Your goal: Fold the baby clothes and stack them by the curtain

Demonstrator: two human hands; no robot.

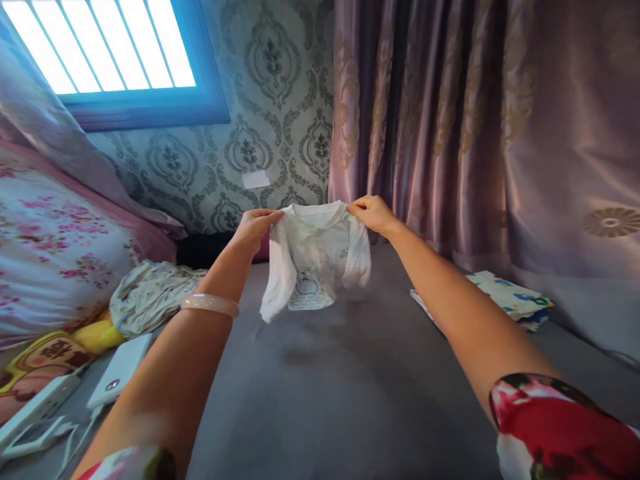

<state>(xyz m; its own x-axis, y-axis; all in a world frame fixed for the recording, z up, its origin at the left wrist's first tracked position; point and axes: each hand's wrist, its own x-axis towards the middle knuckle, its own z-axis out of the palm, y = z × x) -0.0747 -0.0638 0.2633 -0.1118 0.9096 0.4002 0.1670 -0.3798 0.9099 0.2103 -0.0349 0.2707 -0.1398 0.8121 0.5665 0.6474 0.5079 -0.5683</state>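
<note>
With fingertips pinched shut, my left hand [255, 225] and right hand [374, 215] hold a white long-sleeved baby top [316, 250], hanging unfolded (patterned cloth [513, 297] already lies folded, right).

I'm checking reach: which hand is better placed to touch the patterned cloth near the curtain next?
Probably the right hand: the patterned cloth lies on that arm's side, while the left hand is farther across. Both pinch the white top, so the right would release first.
</note>
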